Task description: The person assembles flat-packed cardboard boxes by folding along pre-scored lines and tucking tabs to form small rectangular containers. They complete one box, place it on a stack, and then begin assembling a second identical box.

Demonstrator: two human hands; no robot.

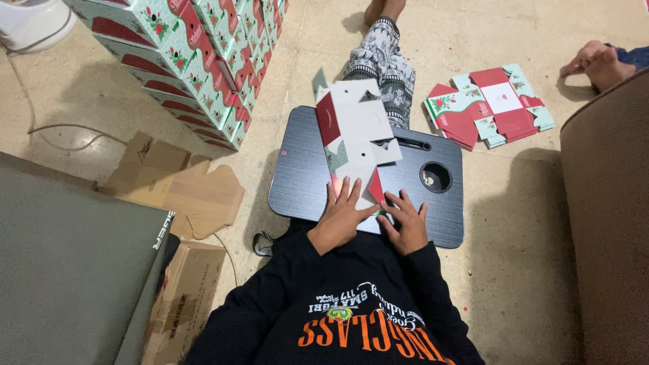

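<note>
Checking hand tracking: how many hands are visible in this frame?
2: left hand flat on the unfolded carton, right hand beside it on the black lap tray. Others may be hidden.

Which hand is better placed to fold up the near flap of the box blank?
Probably the right hand: its fingers sit at the near red-and-green flap of the flat box blank. The left hand lies flat on the white panel, pinning it to the black lap desk.
</note>
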